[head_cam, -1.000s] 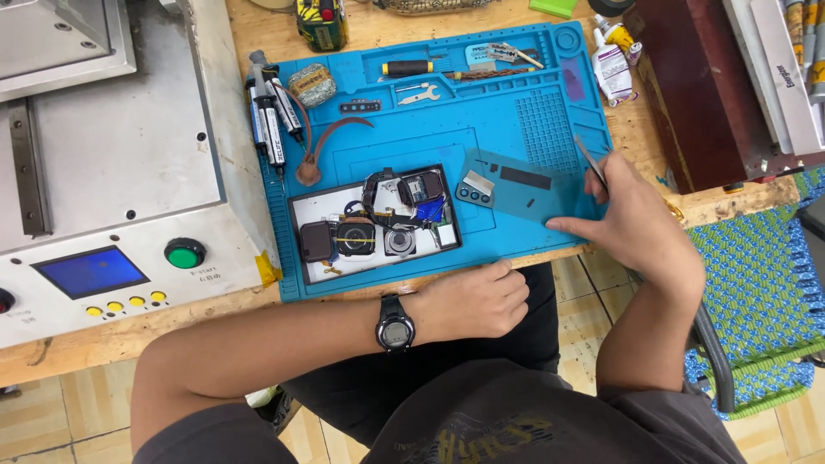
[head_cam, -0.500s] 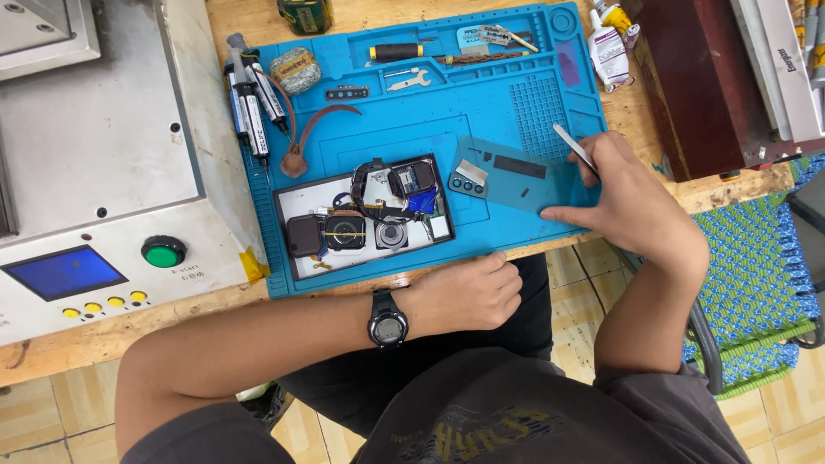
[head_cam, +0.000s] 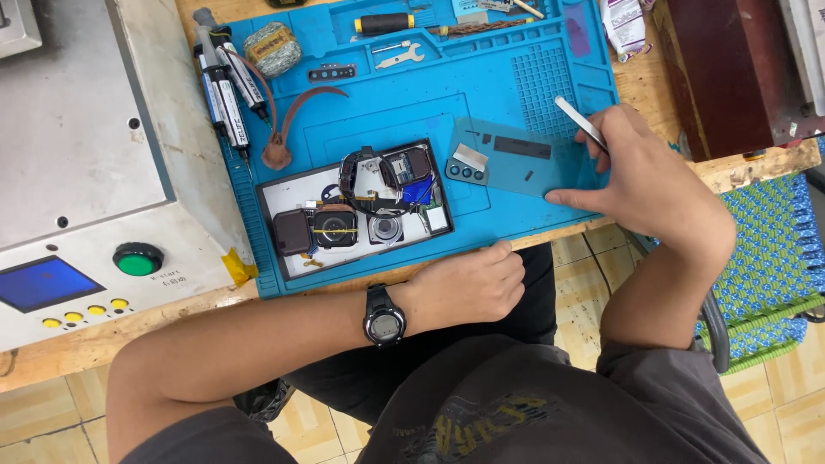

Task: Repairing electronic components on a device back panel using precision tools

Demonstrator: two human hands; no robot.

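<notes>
The right hand [head_cam: 649,185] rests on the near right part of the blue work mat [head_cam: 516,77], which covers the wooden bench [head_cam: 653,82] from its near edge back. Its fingers are pinched together on a slim metal tweezer [head_cam: 580,120] that slants up and to the left, while the outstretched thumb presses the near right corner of a teal phone back panel [head_cam: 516,163]. The panel lies flat near the mat's near edge, a thin rounded rectangle with a dark slot along its far side, a silver plate and a row of three small lens rings at its left end. Just left of the panel, apart from it, sits a shallow white tray [head_cam: 288,189] crowded with watch bodies, straps and small parts. The left hand [head_cam: 468,283] is curled into a loose fist against the bench's near edge, below the tray; nothing shows in it, and a black wristwatch [head_cam: 384,322] sits on its wrist. Bare mat lies open between the panel and the tools along the far edge. A grey machine [head_cam: 77,155] bounds the mat's left side, and a dark red box [head_cam: 730,69] stands beyond the right edge.
</notes>
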